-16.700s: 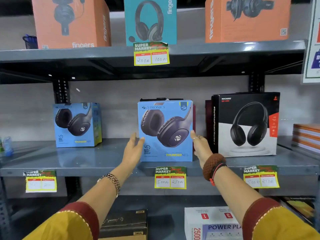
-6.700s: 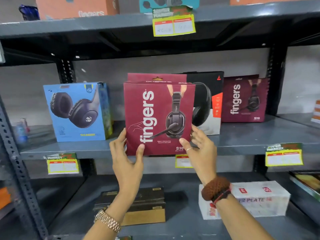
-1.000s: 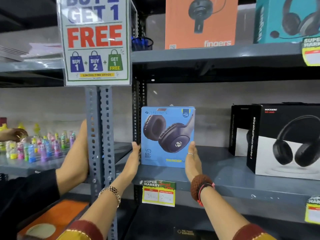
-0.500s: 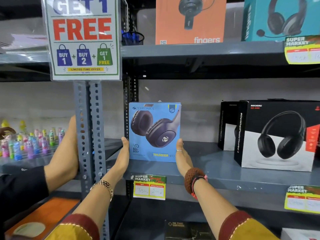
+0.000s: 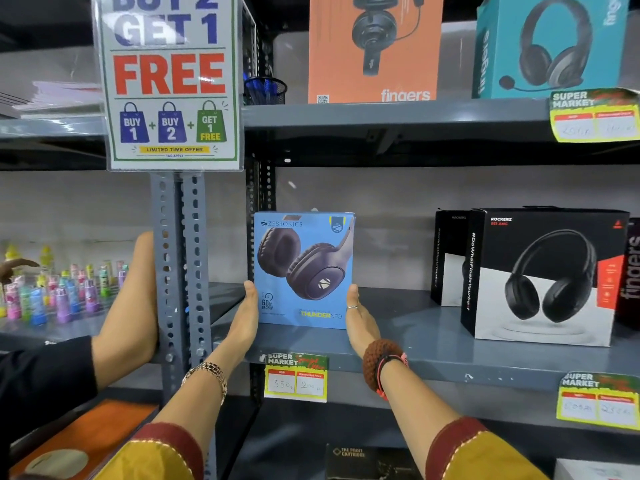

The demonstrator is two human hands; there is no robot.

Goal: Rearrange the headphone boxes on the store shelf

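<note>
A blue Zebronics headphone box (image 5: 304,268) stands upright near the left end of the grey middle shelf (image 5: 433,355). My left hand (image 5: 247,315) lies flat against the box's left side and my right hand (image 5: 360,317) against its right side, so the box is pressed between both palms. Further right on the same shelf stand a black Rockerz box (image 5: 543,275) with a second black box (image 5: 448,258) behind it. A maroon fingers box (image 5: 632,271) shows at the right edge.
Another person's arm (image 5: 128,296) reaches past the perforated upright post (image 5: 180,271) on the left. A BUY 2 GET 1 FREE sign (image 5: 169,81) hangs above. On the upper shelf stand an orange box (image 5: 374,46) and a teal box (image 5: 550,43). Small colourful bottles (image 5: 59,292) fill the left shelf.
The view has shifted slightly; the blue box stays between my palms at the shelf's left end. The other person's arm has not moved.
</note>
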